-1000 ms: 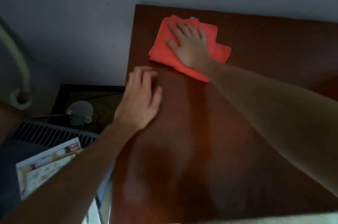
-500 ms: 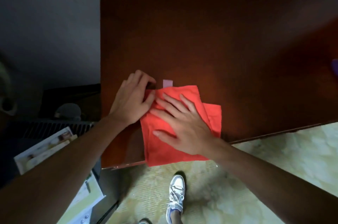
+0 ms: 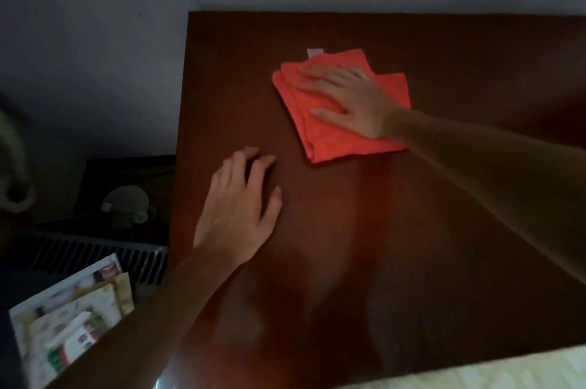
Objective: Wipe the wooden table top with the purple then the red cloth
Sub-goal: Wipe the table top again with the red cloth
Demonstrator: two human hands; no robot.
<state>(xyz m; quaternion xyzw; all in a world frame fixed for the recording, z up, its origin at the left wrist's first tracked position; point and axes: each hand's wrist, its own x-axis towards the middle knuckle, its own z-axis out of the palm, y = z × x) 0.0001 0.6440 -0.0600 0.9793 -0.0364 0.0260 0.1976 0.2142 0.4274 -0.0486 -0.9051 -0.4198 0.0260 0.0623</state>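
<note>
A folded red cloth (image 3: 329, 138) with a small pale tag lies on the dark wooden table top (image 3: 444, 230), toward the far middle. My right hand (image 3: 348, 100) presses flat on the cloth with straight, spread fingers. My left hand (image 3: 241, 214) rests on the bare wood near the table's left edge, fingers relaxed, apart from the cloth. The purple cloth is out of view.
The table's far edge meets a grey wall. Left of the table, lower down, stand a dark stand with a pale round object (image 3: 126, 201), a slatted grille (image 3: 95, 255) and printed papers (image 3: 69, 322). Pale floor (image 3: 507, 369) shows at the bottom right.
My right hand has slid the red cloth from the near left edge away toward the far middle. My left hand has come off the cloth's edge and lies on bare wood.
</note>
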